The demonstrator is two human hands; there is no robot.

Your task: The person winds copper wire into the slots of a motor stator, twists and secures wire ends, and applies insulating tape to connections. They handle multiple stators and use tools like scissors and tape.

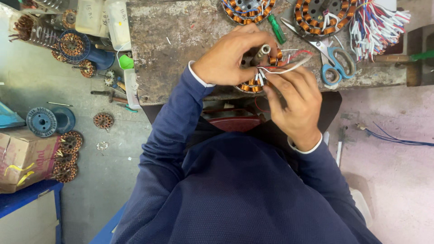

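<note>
A round copper-wound stator (252, 84) with a short metal shaft (262, 50) rests at the near edge of the worn workbench (181, 40). My left hand (230, 56) is closed over the stator's top and shaft. My right hand (294, 101) pinches thin white and red lead wires (289, 67) that come off the winding, close beside the stator. Most of the stator is hidden under both hands.
Two more wound stators (246, 9) (323, 16) lie at the bench's far side, with a bundle of coloured wire leads (375, 25), blue-handled scissors (337, 63) and a green screwdriver (276, 28). The floor at left holds spools, several stators, white jars and a cardboard box (22, 158).
</note>
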